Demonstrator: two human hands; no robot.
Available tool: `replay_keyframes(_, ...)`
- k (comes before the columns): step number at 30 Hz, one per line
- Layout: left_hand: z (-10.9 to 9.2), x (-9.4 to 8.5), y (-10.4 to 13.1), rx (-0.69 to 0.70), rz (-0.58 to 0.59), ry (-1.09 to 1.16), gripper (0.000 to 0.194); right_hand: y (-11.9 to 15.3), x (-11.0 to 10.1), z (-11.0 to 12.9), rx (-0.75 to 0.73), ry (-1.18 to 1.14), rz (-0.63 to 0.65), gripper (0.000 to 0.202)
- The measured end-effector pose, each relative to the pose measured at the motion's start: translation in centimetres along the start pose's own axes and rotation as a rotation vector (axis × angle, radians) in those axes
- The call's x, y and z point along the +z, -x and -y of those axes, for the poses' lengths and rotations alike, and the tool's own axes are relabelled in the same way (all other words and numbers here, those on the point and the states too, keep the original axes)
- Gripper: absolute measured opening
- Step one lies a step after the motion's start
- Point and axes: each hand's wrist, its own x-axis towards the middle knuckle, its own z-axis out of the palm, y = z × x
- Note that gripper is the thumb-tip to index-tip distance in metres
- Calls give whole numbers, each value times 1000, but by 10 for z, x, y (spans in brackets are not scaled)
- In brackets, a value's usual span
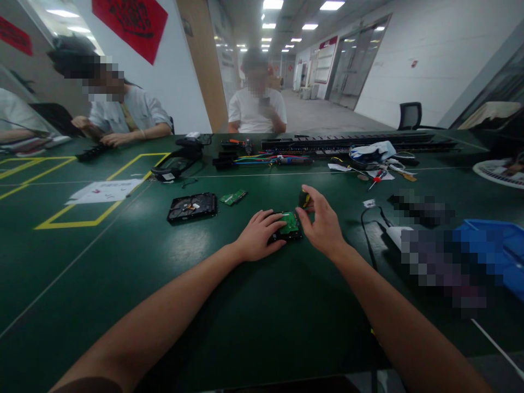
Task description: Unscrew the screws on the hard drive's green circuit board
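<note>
A hard drive lies on the table in front of me, its green circuit board facing up. My left hand holds it from the left, fingers across the top and thumb along the near edge. Between the thumb and fingers of my right hand is a screwdriver with a black and yellow handle, upright by the drive's right end. Its tip is too small to make out. Further left are a second hard drive and a loose green circuit board.
Cables and long black strips line the table's far side. A red-handled screwdriver lies back right, a blue tray at right. A headset-like black device and paper are left. People sit opposite.
</note>
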Motion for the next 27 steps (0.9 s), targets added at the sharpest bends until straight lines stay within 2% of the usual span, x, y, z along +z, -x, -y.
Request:
replay_keyframes(6, 0, 0, -1, 4, -8, 1, 57, -1, 1, 0, 41, -28, 4, 69)
replay_keyframes(13, -1, 0, 0, -1, -4, 2, 57, -1, -1, -1, 57, -44, 0, 68)
replay_keyframes(22, 1, 1, 0, 1, 0, 0, 58, -1, -4, 3, -25, 12, -33, 59)
replay_keyframes(27, 2, 2, 0, 3, -6, 14, 59, -2, -4, 3, -36, 4, -3, 55)
